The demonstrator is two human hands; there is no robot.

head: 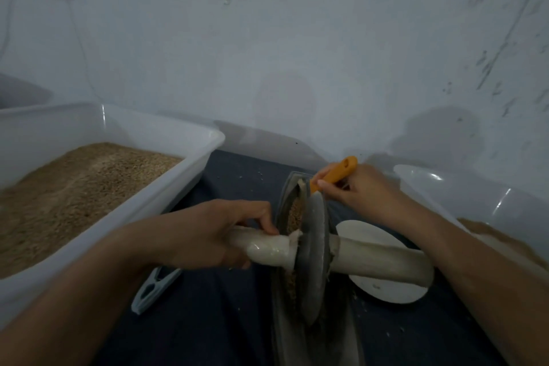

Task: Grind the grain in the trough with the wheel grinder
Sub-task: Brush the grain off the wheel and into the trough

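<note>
A narrow dark trough (283, 202) runs away from me on the dark cloth, with brown grain (294, 214) lying inside it. The grey wheel grinder (315, 258) stands upright in the trough on a pale wooden axle (383, 258). My left hand (214, 232) grips the left end of the axle. My right hand (356, 190) holds an orange-handled tool (338, 172) at the far end of the trough, just above the wheel's top edge. The tool's working end is hidden behind the wheel.
A large white tub (190, 163) full of brown grain stands at the left. A second white tub (475, 196) with grain is at the right. A white disc (386, 288) lies under the axle's right end. A pale blue scoop handle (154, 288) lies near my left forearm.
</note>
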